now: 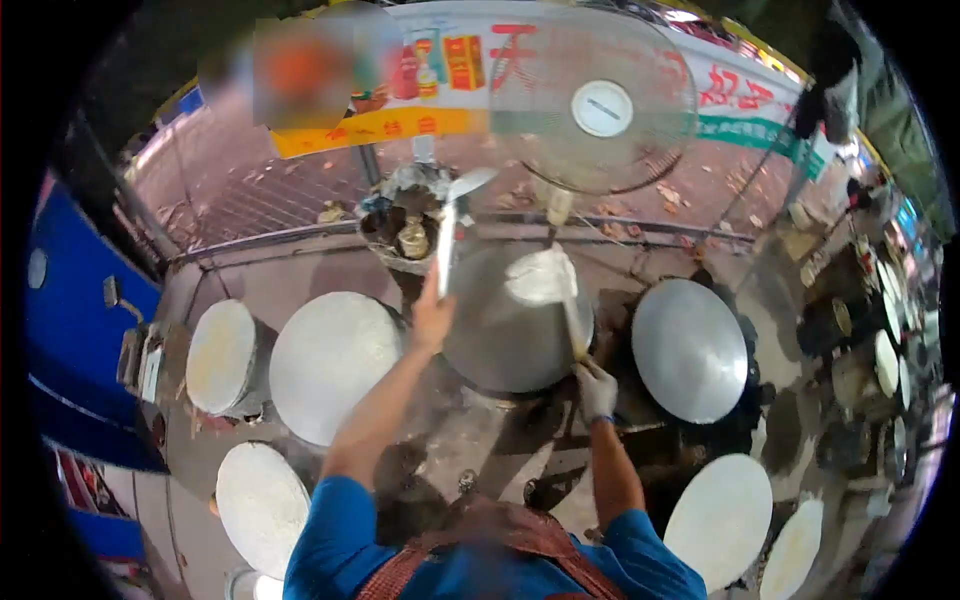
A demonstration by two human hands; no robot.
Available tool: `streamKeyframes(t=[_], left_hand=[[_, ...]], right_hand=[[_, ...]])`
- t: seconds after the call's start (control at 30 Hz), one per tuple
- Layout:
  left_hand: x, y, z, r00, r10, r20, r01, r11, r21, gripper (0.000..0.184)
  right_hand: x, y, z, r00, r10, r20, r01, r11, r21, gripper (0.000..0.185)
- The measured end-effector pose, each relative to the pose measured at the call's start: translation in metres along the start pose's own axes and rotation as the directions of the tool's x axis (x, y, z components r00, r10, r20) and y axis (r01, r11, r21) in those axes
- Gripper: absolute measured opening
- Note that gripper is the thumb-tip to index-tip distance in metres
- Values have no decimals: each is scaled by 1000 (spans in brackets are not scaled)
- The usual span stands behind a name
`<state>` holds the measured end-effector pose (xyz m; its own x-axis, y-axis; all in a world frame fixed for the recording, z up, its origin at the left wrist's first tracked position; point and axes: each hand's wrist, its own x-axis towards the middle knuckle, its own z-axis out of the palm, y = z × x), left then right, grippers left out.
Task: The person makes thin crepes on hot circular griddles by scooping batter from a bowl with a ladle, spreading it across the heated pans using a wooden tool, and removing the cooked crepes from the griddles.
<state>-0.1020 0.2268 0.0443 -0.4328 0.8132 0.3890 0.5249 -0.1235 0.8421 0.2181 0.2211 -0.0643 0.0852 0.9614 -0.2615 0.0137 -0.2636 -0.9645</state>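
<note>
My left hand (433, 315), bare, is closed around the long pale handle of a ladle (447, 240), raised with its bowl pointing away from me. My right hand (597, 390), in a light glove, grips a stick-handled tool (574, 325). Its far end meets a white mass (538, 276) over the round dark griddle (490, 345) in front of me. I cannot tell whether that mass is cloth or batter. The griddle's surface is otherwise grey and bare.
Large round plates with white sheets, such as the one at left (335, 365), stand on both sides. A bare metal round plate (690, 350) is at right. A fan (603, 108) and a lined bin (405, 225) stand beyond the griddle, before a printed banner (455, 75).
</note>
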Motion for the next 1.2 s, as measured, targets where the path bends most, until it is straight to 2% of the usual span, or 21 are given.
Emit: streamKeyframes(t=[0.03,0.07,0.13,0.2,0.27,0.3,0.33,0.37,0.4,0.47,0.53,0.63,0.67,0.77,0.83,0.87,0.93,1.0,1.03,1.1,1.2], left_hand=[[-14,26,-22,974,-178,137,188,980,-59,71],[-32,0,-31,959,-170,226,197,975,-103,71],[-88,-45,-47,866,-379,325,375,924,79,72],[-137,-35,-79,767,-534,355,456,844,283,73],[-176,-28,-102,828,-463,316,372,876,307,73],[-192,-44,-104,909,-299,290,244,946,212,73],[-202,-52,-109,866,-404,295,355,912,206,72],[-215,-58,-117,805,-511,303,467,859,208,70],[-208,-40,-118,719,-621,313,580,784,221,69],[-195,-6,-121,505,-804,314,767,585,265,67],[-203,-34,-123,656,-681,324,628,731,266,68],[-217,-72,-122,905,-344,250,253,909,331,68],[-217,-69,-120,935,-269,233,167,909,381,68],[-208,-34,-115,667,-688,286,624,726,288,69],[-216,-41,-106,784,-566,257,524,824,215,69],[-214,-21,-107,803,-546,239,500,836,228,68],[-226,-40,-104,801,-555,224,510,829,230,68],[-236,-52,-97,793,-574,204,547,819,176,68],[-237,-46,-94,801,-573,175,546,818,180,69],[-230,-8,-89,628,-754,194,766,642,16,70],[-254,12,-91,624,-770,136,782,610,-131,71]], right_hand=[[16,36,28,995,-94,-20,94,995,-29,36],[35,58,56,981,-194,-28,192,980,-61,39],[12,-30,74,940,-301,158,339,790,-511,42],[3,-66,45,999,-33,-4,19,654,-756,44],[-8,-36,30,1000,-15,-25,8,970,-242,40],[-9,-22,24,999,-28,-38,31,998,56,38],[-16,-10,18,999,-24,-47,38,941,336,36],[-28,-6,41,996,49,-79,-41,995,96,35],[-35,2,75,990,135,-41,-124,971,203,38],[-24,-4,88,996,-73,47,75,997,-36,36],[-30,-42,55,984,-126,126,141,983,-114,30],[-49,-75,17,980,38,194,-135,845,517,29],[-34,-33,21,996,-38,77,10,940,341,28],[-15,6,51,984,-40,175,30,998,59,29],[-2,-13,48,936,-94,339,101,995,-4,31],[-14,-64,21,934,123,336,-116,992,-40,31],[6,-73,-9,941,3,337,-138,916,377,28],[30,-49,-15,941,141,306,-210,956,204,27],[35,-25,1,941,62,333,-110,986,127,28],[37,-7,15,897,-36,441,22,999,36,29],[42,-64,-26,818,332,469,-330,940,-90,30]])
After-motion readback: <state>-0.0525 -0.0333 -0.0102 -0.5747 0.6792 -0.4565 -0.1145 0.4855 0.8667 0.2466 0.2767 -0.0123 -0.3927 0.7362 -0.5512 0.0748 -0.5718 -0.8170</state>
